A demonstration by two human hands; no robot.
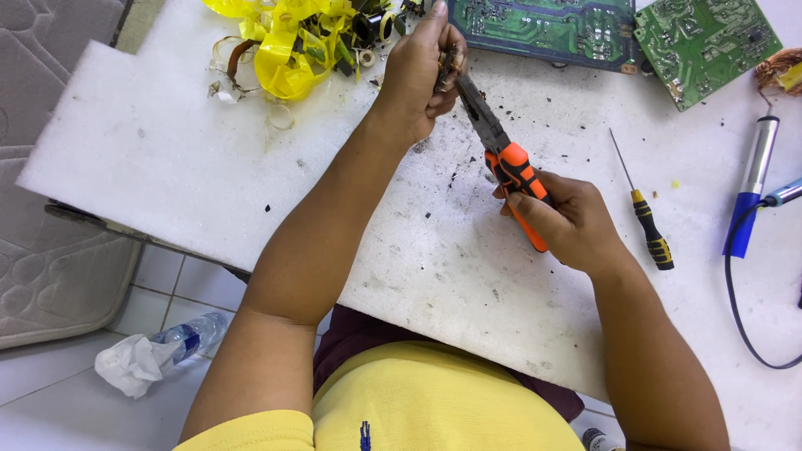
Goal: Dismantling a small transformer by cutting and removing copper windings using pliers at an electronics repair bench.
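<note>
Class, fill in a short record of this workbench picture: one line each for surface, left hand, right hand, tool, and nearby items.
surface: white foam sheet, speckled with dark debris
left hand: pinches a small part at the plier tips
right hand: grips the handles
tool: orange-handled pliers
nearby items: green circuit boards, screwdriver, soldering iron, yellow tape scraps

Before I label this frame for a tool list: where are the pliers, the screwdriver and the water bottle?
pliers (511, 167), head view, upper part of the orange handles.
screwdriver (652, 235), head view, yellow-black handle.
water bottle (194, 333), head view, clear body, lying on the floor.
</note>
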